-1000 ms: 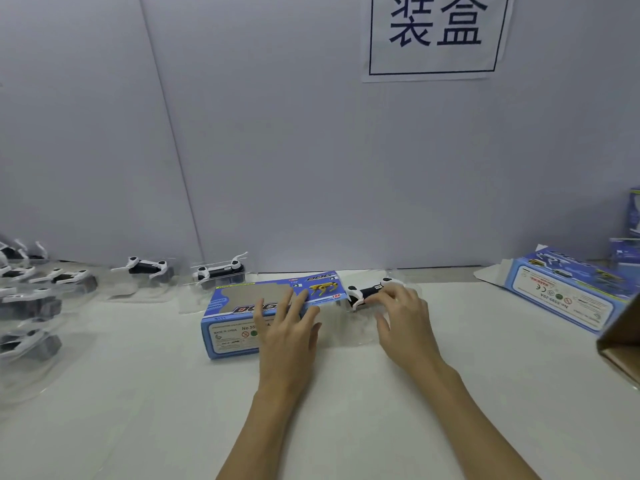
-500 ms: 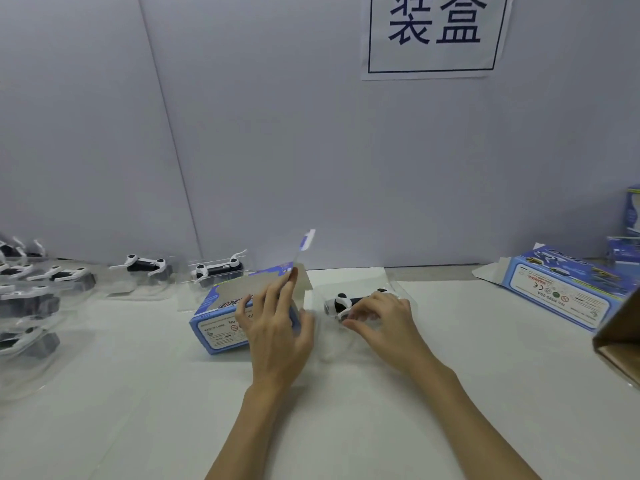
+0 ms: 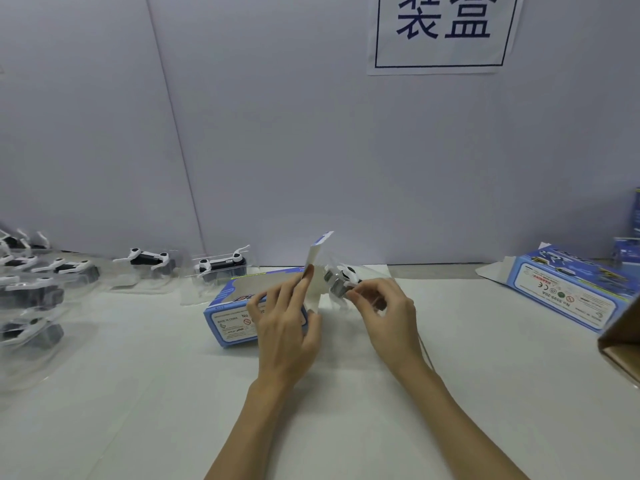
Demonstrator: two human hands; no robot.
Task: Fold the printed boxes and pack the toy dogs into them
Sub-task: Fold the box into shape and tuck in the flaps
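Left hand: the left hand [image 3: 284, 327] rests on the blue printed cardboard box [image 3: 235, 313] and holds its white end flap [image 3: 317, 271] upright between fingers and thumb.
Right hand: the right hand [image 3: 384, 313], just beside the left one, pinches the white and black toy dog in its clear plastic tray [image 3: 341, 280] at the open end of the box.
Task thing: the dog is lifted a little from the white table [image 3: 346, 410], touching the flap; it is not inside the box.
Left of the hands: more toy dogs in clear trays [image 3: 221, 266], apart from each other.
Right of the hands: a second blue printed box [image 3: 568, 292] lying flat, and a brown carton corner [image 3: 623, 341] at the edge.
Behind: a grey wall with a white paper sign [image 3: 443, 32].
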